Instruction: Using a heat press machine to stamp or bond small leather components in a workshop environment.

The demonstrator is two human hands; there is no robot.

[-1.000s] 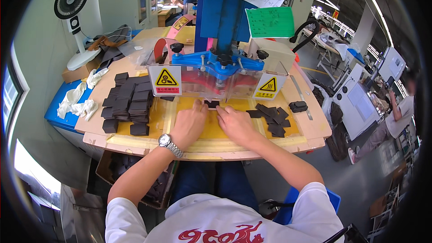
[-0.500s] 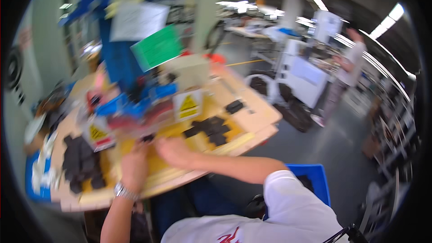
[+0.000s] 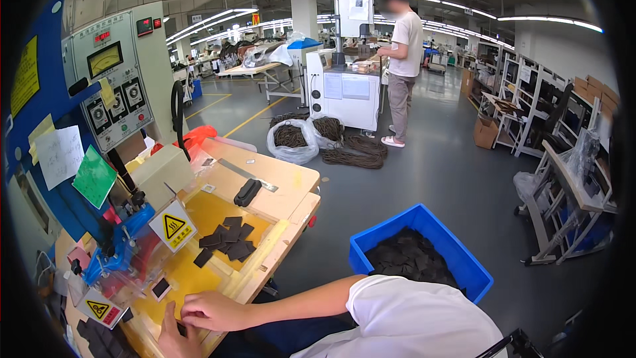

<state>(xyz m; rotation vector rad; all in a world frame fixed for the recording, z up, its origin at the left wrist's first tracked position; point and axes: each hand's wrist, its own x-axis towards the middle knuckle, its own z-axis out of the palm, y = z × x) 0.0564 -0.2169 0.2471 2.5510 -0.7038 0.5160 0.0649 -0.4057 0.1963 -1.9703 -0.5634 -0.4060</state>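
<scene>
At the near edge of the yellow work mat point(image 3: 179, 277), my left hand point(image 3: 173, 341) and my right hand point(image 3: 215, 310) meet. A small flat black piece point(image 3: 181, 329) shows between them, gripped by my left thumb and fingers. My right fingers are pinched together on its edge, partly hiding it. Just beyond the hands, a dark square in a pale frame point(image 3: 160, 288) lies on the mat beside the press's clear guard point(image 3: 142, 262). To the right is a loose pile of flat black pieces point(image 3: 228, 238). Another dark pile point(image 3: 103, 339) sits at the lower left.
A blue press with a control panel point(image 3: 109, 86) rises at the left; warning signs point(image 3: 173, 225) hang on its guard. A black oblong block point(image 3: 248, 192) and a metal ruler point(image 3: 245, 174) lie on the table. A blue bin point(image 3: 424, 252) of black pieces stands right. A person point(image 3: 403, 59) works at a white machine.
The view has swung to the right, so press and table now sit further left. My hands have drawn back from the press guard toward the table's near edge and closed together around the black piece.
</scene>
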